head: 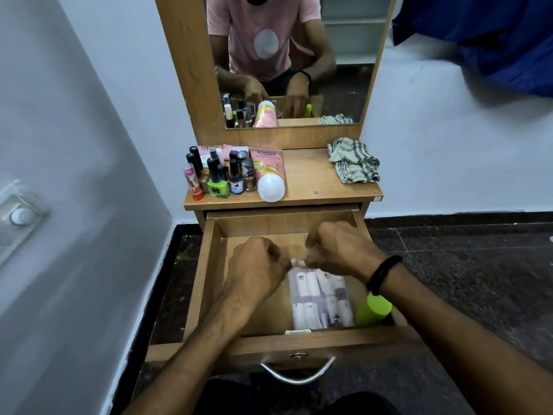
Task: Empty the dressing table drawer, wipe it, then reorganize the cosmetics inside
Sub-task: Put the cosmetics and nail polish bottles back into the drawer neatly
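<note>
The wooden drawer [206, 274] of the dressing table stands pulled out below me. Both hands are inside it. My left hand [257, 268] and my right hand [338, 250] are curled over the top of a clear pouch of white and pink tubes [320, 298] that lies in the drawer's right half; the grip itself is blurred. A lime green cap [374, 310] sits at the drawer's right wall. On the tabletop stand several nail polish bottles [221, 175] and a pink tube with a white cap [269, 175]. A checked cloth [353, 160] lies at the right.
A mirror [293, 55] rises behind the tabletop and reflects the person and the bottles. White walls flank the table, with a switch plate [21, 217] on the left. Blue fabric [493, 34] hangs at the upper right. The floor is dark stone. The drawer has a metal handle [296, 372].
</note>
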